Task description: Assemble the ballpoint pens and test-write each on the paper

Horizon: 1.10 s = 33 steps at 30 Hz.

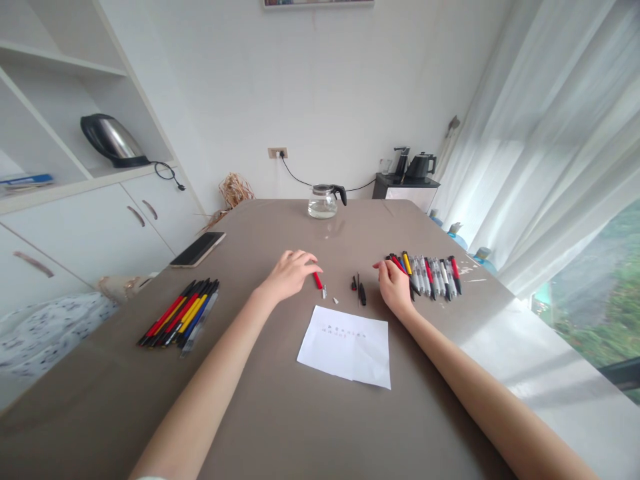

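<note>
My left hand [290, 275] rests palm down on the brown table [280, 413], fingers curled over the end of a red pen barrel [318, 281]. Small pen parts [330, 295] lie just right of it, and black pen parts [360, 292] lie beside my right hand [394, 287]. That hand is loosely curled at the near end of a row of pens [430, 275], its fingertips touching a red one. A white sheet of paper [346, 345] with a few lines of writing lies between my forearms.
A second group of red, yellow, black and blue pens [181, 313] lies at the left. A dark notebook [198, 249] sits near the far left edge, a glass pot [324, 200] at the far edge. Shelves with a kettle [111, 140] stand left; curtains right.
</note>
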{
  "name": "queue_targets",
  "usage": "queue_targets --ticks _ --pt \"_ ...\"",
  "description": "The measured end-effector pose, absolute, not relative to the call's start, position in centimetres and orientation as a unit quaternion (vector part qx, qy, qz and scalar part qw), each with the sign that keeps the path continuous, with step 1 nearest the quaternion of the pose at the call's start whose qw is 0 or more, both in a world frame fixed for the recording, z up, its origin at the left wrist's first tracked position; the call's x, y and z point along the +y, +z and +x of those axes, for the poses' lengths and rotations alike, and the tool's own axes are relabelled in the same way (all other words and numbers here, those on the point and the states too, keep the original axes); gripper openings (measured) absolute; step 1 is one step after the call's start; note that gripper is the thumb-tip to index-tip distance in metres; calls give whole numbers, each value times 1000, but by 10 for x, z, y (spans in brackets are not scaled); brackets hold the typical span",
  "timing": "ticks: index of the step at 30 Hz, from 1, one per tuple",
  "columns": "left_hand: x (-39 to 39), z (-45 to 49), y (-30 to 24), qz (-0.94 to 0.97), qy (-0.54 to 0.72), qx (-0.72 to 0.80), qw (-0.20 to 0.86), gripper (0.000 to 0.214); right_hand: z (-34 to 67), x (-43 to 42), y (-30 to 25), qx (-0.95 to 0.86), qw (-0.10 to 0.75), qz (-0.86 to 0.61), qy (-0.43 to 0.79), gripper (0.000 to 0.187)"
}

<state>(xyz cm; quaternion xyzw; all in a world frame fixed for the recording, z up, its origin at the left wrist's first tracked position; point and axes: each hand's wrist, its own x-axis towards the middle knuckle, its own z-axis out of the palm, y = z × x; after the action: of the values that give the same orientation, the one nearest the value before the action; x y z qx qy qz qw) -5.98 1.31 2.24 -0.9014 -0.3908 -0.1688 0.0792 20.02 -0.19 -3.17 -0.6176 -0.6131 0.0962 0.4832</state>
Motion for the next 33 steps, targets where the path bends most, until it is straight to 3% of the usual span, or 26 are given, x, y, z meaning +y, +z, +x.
queue_targets --ticks 11,17,23,30,33 --pt "20 -63 5 -916 -113 -378 71 27 198 -5 -27 -630 450 -629 69 40" --pt "25 -69 3 -890 -101 -445 -7 16 188 -13 -23 -704 389 -594 14 33" --pt "29 -76 -3 -867 -123 -476 -79 18 187 -12 -25 -723 360 -590 -6 32" --pt "32 -52 0 -721 -413 -431 -351 24 187 -12 -23 -716 369 -592 -1 31" --pt "29 -41 2 -679 -466 -369 -431 23 186 -14 -23 -719 362 -593 -7 32"
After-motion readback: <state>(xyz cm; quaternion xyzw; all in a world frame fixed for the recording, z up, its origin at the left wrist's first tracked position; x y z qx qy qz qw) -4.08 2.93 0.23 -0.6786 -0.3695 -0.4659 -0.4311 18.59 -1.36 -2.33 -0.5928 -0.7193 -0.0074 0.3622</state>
